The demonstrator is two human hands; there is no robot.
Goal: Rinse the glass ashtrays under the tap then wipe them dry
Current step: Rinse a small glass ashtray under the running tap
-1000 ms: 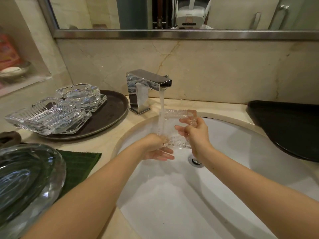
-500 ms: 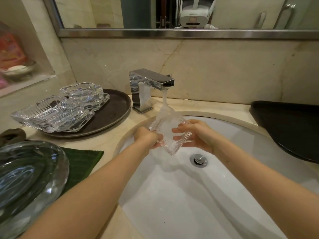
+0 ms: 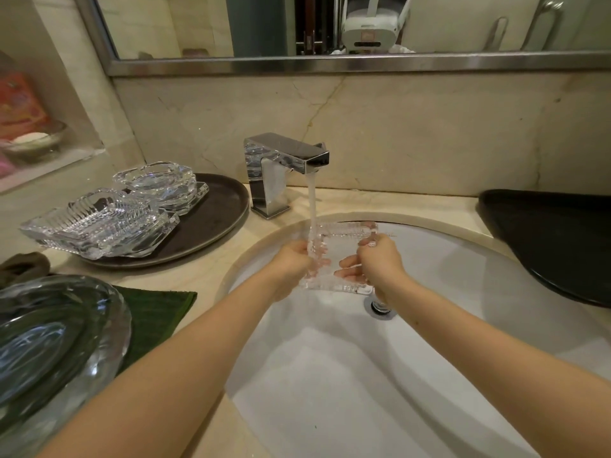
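Observation:
A square ribbed glass ashtray [image 3: 340,256] is held upright over the white sink [image 3: 463,259], its left edge under the running stream from the chrome tap [image 3: 284,160]. My left hand [image 3: 291,259] grips its left side. My right hand [image 3: 377,262] grips its right side, fingers curled round the rim. Several more glass ashtrays [image 3: 109,219] are stacked on a dark round tray [image 3: 215,219] at the left. A large glass ashtray [image 3: 49,342] sits on a green cloth [image 3: 158,312] at the near left.
A black tray [image 3: 555,239] lies on the counter right of the sink. The drain [image 3: 380,307] sits just below my right hand. A brown cloth [image 3: 23,266] lies at the far left. A mirror and marble wall stand behind the tap.
The ashtray has been turned from a tilted, diamond-like pose to square and upright. Its left edge now sits under the stream, and both hands have shifted to its sides.

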